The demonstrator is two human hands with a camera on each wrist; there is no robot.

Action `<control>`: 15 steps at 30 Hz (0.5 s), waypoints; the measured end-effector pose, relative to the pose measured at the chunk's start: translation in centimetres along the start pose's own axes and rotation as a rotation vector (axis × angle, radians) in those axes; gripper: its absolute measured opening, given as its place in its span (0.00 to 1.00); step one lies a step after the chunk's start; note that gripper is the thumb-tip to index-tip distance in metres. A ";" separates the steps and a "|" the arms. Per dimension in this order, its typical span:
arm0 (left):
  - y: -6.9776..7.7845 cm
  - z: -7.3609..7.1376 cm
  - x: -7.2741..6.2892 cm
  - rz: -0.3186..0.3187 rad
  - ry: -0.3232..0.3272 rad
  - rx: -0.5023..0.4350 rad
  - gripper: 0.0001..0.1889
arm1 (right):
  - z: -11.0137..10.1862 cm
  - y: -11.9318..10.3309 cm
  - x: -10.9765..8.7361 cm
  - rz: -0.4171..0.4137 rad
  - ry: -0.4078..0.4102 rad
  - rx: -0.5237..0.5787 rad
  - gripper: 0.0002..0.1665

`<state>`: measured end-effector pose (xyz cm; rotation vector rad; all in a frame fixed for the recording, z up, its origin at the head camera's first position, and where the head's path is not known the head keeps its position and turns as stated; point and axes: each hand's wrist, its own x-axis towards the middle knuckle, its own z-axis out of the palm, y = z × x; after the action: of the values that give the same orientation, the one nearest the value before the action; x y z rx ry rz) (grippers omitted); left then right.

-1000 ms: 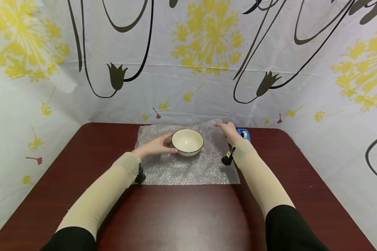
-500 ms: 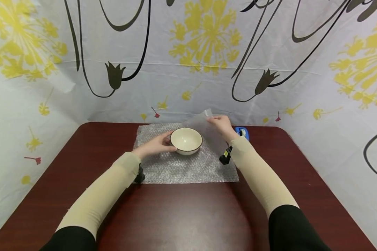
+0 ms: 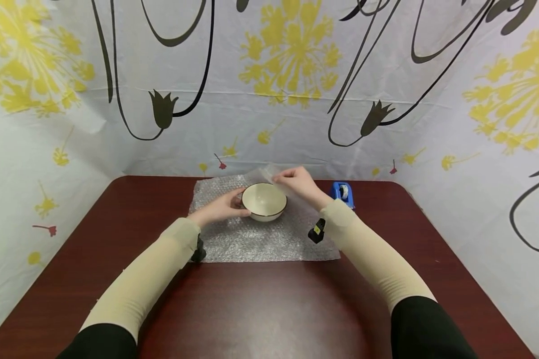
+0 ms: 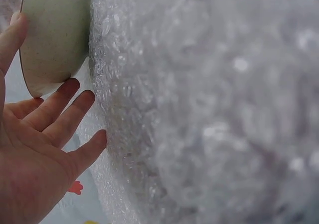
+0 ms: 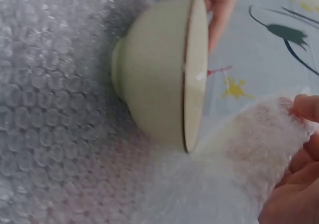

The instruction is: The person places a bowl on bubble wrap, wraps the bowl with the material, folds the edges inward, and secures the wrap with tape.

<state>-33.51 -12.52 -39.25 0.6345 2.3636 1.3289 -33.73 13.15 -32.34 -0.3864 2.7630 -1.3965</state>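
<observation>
Two bare hands, the tan sleeves and a blue tape holder are all caught by the head view, where the inside of the bowl is shown too. The tape holder is seen just to the right of the right hand, on the worktop. By the right wrist view, the bowl's round foot is shown, set on the bubble wrap. By the left wrist view, the left hand's spread fingers are shown, the thumb put on the rim.

Since a second ago, the wrap's far right corner has been lifted and brought left, near the bowl's back edge. The bowl has been kept in about the same place.

The bowl is held upright between the left hand's thumb and fingers. The wrap's corner is pinched by the right hand, both arms being stretched forward.
</observation>
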 end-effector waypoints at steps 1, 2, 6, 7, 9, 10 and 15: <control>-0.1 0.0 0.0 0.001 -0.002 0.001 0.49 | 0.4 0.0 -0.1 -0.011 -0.019 -0.031 0.16; -0.2 0.0 0.1 0.003 -0.007 -0.001 0.49 | 0.8 0.0 -0.2 -0.031 -0.044 -0.063 0.16; -0.5 0.0 0.2 0.010 -0.022 0.001 0.48 | 2.8 0.2 -0.5 -0.123 -0.157 -0.247 0.14; -0.5 0.0 0.2 0.011 -0.024 0.006 0.48 | 3.3 0.3 -0.6 -0.145 -0.179 -0.304 0.14; -0.4 0.0 0.1 0.010 -0.025 0.016 0.48 | 4.1 0.4 -0.6 -0.177 -0.210 -0.413 0.14; -0.4 0.0 0.1 0.010 -0.023 0.022 0.48 | 4.5 0.3 -0.6 -0.190 -0.222 -0.461 0.13; -0.1 -0.1 -0.2 -0.012 -0.013 0.030 0.49 | 5.7 0.2 -0.7 -0.239 -0.267 -0.640 0.18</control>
<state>-33.40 -12.71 -39.27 0.6345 2.3777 1.2832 -32.38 8.91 -35.94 -0.8635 2.9232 -0.3870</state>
